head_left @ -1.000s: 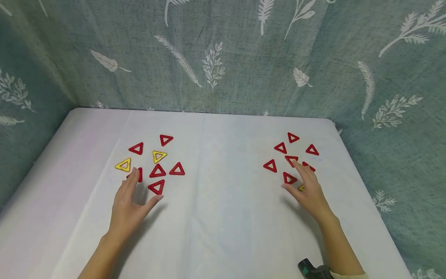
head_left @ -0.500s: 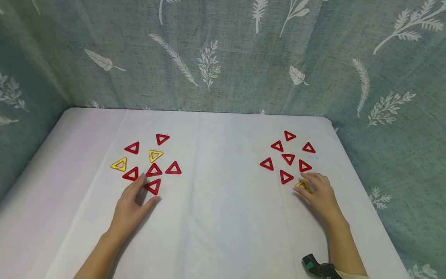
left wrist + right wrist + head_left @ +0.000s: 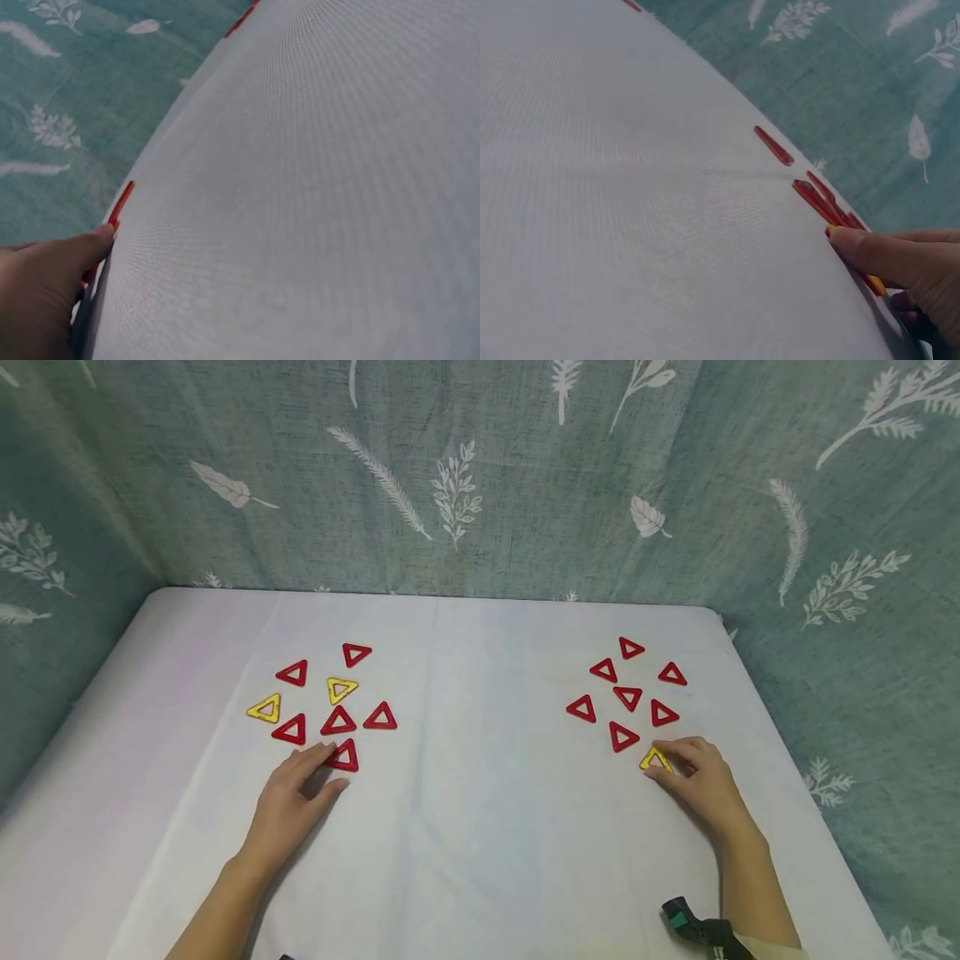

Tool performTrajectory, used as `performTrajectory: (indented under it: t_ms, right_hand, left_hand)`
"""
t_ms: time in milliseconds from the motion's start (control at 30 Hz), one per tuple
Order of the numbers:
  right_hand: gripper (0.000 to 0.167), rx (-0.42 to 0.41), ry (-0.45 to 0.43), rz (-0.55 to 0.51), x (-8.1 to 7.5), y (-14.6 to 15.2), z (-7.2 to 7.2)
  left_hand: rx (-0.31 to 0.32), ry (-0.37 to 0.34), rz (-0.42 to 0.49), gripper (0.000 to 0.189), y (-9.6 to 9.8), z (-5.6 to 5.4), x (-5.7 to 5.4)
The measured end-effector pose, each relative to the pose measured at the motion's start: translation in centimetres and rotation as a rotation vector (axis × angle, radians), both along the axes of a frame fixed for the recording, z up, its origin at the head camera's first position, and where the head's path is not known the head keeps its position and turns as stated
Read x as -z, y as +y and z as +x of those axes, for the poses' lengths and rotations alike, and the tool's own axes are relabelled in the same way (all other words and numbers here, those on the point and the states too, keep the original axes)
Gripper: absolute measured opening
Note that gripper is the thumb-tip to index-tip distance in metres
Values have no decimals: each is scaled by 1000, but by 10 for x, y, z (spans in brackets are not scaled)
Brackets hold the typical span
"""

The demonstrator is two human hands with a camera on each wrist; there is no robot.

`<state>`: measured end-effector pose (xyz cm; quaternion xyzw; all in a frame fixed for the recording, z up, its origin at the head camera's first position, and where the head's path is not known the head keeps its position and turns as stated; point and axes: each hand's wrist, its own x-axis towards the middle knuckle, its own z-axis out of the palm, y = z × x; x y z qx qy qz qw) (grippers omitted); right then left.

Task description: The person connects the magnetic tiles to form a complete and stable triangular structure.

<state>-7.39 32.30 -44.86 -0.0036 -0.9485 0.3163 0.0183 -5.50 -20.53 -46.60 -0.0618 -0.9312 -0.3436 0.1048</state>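
Note:
In the head view my left hand [image 3: 288,797] rests low over the white table, its index fingertip on the left edge of a red triangle frame [image 3: 347,757]. The thumb tip lies just below that triangle. Seen from the left wrist, the thumb overlaps the red triangle [image 3: 124,201]. My right hand [image 3: 701,781] pinches a yellow triangle frame [image 3: 657,755] between thumb and index finger at the near end of the right group. From the right wrist, the thumb covers part of this yellow triangle [image 3: 875,283].
Other red triangles [image 3: 338,720] and two yellow ones [image 3: 265,708] lie beyond my left hand. Several more red triangles [image 3: 627,697] lie beyond the right. A leaf-patterned green cloth [image 3: 525,485] rises behind the white table [image 3: 480,777]. A black device [image 3: 701,929] sits at the right wrist.
The left hand has come down to the nearest red triangle, which has turned to point upward. My right hand has moved nearer and right, onto the yellow triangle, which has turned slightly.

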Motion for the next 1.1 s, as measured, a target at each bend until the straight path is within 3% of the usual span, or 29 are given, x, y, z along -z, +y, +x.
performTrajectory:
  t_ms: [300, 533, 867, 1100]
  right_hand:
    - [40, -39, 9, -76, 9, 2, 4]
    - [33, -116, 57, -91, 11, -1, 3]
    - [29, -252, 67, -128, 14, -23, -4]
    - [31, -311, 70, -127, 8, -42, 0]
  left_hand:
    - [-21, 82, -77, 52, 9, -5, 5]
    - [-25, 96, -68, 46, 19, -5, 8]
    - [2, 70, -56, 44, 38, 4, 5]
    - [2, -32, -15, 43, 60, -4, 1]
